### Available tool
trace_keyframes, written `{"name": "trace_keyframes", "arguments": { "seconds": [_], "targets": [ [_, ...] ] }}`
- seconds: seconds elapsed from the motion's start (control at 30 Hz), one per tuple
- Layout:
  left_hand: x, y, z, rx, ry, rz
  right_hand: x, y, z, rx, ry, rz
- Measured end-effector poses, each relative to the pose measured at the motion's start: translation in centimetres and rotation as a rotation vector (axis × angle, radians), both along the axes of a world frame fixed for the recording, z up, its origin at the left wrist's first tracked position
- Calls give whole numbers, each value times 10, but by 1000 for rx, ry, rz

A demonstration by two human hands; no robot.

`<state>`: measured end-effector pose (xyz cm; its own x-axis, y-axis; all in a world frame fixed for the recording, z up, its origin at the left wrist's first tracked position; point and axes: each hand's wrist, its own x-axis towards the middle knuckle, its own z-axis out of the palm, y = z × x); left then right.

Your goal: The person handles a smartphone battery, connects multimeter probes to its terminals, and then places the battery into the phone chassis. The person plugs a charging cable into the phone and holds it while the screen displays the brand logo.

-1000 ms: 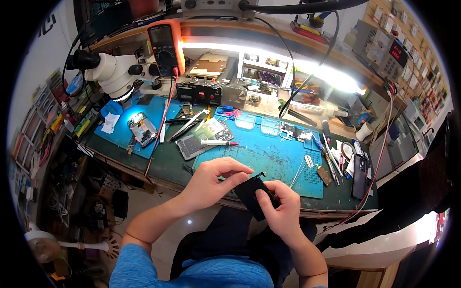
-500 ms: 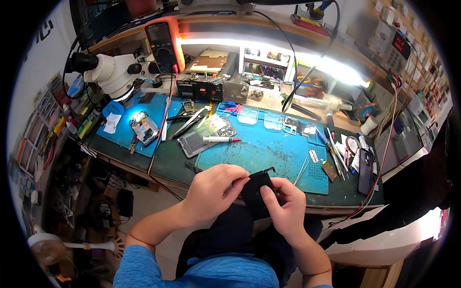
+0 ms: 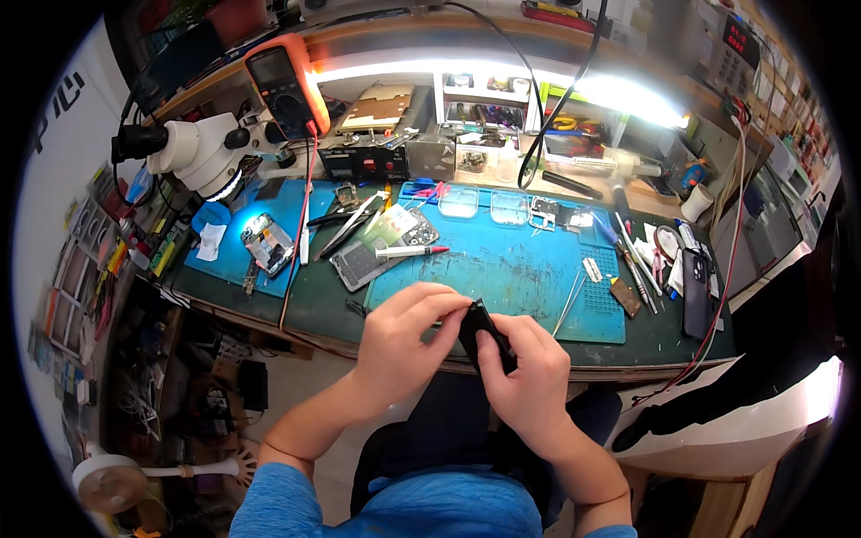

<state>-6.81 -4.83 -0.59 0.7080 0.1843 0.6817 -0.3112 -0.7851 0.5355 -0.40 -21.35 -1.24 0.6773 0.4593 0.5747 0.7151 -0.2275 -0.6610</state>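
Just in front of the bench edge, I hold a flat black phone battery [image 3: 472,334], tilted so that it looks narrow. My right hand [image 3: 531,368] is closed around its right side, with the thumb lying along its face. Thumb and forefinger of my left hand [image 3: 408,336] pinch at its upper end; the small strip seen there earlier is mostly hidden by the fingers. Beyond my hands lies a blue work mat [image 3: 502,287]. A capped syringe [image 3: 408,252] rests across a phone housing [image 3: 359,267] past my left hand, and tweezers [image 3: 569,303] lie past my right.
An opened phone [image 3: 267,247] sits under the lit microscope [image 3: 202,152] at left. An orange multimeter [image 3: 285,85] stands behind, its red lead hanging over the front edge. Pens and tools [image 3: 635,269] and a dark phone case [image 3: 697,296] lie at right. A person's dark-clothed leg [image 3: 717,394] is beyond.
The battery has turned from showing its broad face to a narrower, more edge-on view. Both hands stay on it. The whole view has shifted slightly.
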Motion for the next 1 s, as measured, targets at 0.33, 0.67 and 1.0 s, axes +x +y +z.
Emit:
{"name": "trace_keyframes", "arguments": {
  "seconds": [0.33,0.67,1.0],
  "targets": [
    [4,23,19,-418,509,-215,15,-15,8,37,421,190],
    [2,4,4,-209,330,-81,14,-14,3,48,231,89],
    [6,-2,3,5,237,-21,13,-8,-9,-16,-6,-28]
  ]
}}
